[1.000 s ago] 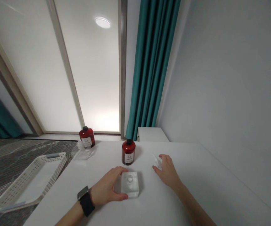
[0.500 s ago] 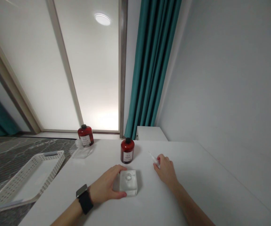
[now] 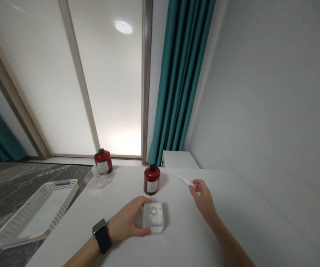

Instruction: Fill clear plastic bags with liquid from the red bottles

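The left hand (image 3: pixel 125 222) is opened wide, with the thumb and the fingers apart around a clear square block (image 3: pixel 153 219), which stands on the white bench (image 3: pixel 187 237). The thumb is on its near side and the fingers are on its far side, so the block is held between them. In the top of this block there is a round opening.

The right hand (image 3: pixel 204 202) is nearly closed: the thumb and the forefinger are together on the thick end of a slender white piece (image 3: pixel 185 180). Its thin tip points to the left and away from the person. I cannot tell if this piece touches the bench. A red bottle (image 3: pixel 152 181) with a black cap stands upright between the two hands, farther back, just behind the block.
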{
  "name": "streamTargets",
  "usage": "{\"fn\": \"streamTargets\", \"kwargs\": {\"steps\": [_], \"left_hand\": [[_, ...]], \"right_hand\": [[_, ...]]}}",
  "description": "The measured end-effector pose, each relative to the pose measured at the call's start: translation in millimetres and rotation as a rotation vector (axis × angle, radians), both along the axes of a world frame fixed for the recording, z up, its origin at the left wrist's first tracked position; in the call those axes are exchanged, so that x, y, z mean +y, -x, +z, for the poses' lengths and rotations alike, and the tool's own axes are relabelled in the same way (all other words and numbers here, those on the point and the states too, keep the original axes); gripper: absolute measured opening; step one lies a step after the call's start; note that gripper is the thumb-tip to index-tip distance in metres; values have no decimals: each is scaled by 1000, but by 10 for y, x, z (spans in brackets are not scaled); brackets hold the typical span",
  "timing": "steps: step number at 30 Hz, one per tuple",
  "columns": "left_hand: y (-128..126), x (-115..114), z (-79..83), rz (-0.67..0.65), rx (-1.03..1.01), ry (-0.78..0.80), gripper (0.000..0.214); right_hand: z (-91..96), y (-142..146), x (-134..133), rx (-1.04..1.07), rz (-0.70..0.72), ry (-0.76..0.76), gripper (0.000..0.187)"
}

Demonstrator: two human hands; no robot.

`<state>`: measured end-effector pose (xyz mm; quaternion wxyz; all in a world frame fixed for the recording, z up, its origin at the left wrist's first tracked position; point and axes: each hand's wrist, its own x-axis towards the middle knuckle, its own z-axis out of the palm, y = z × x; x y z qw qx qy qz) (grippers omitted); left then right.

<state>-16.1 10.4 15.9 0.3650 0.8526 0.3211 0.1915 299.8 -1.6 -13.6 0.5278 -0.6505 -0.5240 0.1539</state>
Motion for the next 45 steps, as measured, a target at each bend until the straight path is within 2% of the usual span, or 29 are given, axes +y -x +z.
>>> {"fn": "streamTargets", "kwargs": {"steps": [4,11,15,19,26,29,33,36,39,42,45], "left_hand": [[-4,-3,22,9,4,23,64],[-10,-32,51,40,-27,37,63],[-10,-27,48,36,-32,31,63],[-11,-26,64,23,-36,15,63],[-2,-21,45,17,-26,-32,62],[2,-8,14,11,-26,-58,64],[10,4,-6,8,-15,-79,66],[18,3,-3,13,0,-80,70],[17,4,-4,10,22,-99,72],[8,7,-21,10,30,-118,70],[2,9,-41,16,28,-125,69]], "right_hand": [[100,104,-69,163,152,-33,26],[185,394,-219,316,395,4,22],[231,490,-285,334,445,21,22],[245,512,-322,252,471,1,22],[266,505,-325,29,503,-125,17],[402,539,-332,-85,573,-155,18],[701,622,-348,-235,695,-154,24],[923,703,-349,-336,821,-92,34],[1046,794,-340,-457,927,-18,38],[1021,882,-330,-506,950,9,40],[874,957,-337,-452,922,33,38]]}}
